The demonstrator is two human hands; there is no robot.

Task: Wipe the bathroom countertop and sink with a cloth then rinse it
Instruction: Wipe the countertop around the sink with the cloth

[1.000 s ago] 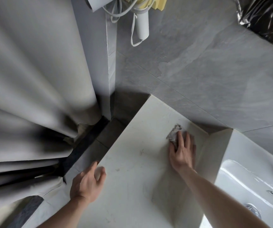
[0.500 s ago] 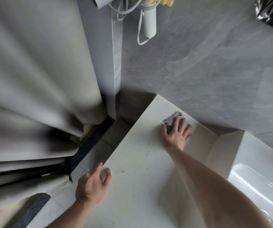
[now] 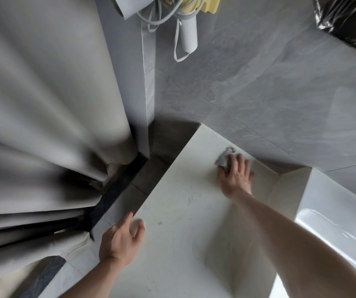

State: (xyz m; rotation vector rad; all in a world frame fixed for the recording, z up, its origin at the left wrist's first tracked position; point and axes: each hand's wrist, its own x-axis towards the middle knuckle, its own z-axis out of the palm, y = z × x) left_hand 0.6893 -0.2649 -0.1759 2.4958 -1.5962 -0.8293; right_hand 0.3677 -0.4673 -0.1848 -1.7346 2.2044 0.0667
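A cream countertop (image 3: 179,211) runs from the lower middle up to the grey tiled wall. My right hand (image 3: 236,175) lies flat, fingers straight, pressing a small grey cloth (image 3: 224,157) onto the counter near its far edge by the wall; most of the cloth is hidden under the fingers. My left hand (image 3: 120,239) rests at the counter's left edge, fingers loosely curled with nothing in them. The white sink (image 3: 334,222) shows at the lower right, beyond a raised cream divider.
A grey shower curtain (image 3: 44,125) fills the left side. A white hair dryer with cords (image 3: 186,33) hangs on the wall above. Black plastic wrap (image 3: 349,18) sits at the top right. A dark floor threshold (image 3: 112,194) lies left of the counter.
My right hand has slid the cloth away from me and to the left, toward the wall and the counter's far corner. My left hand has stayed at the left edge.
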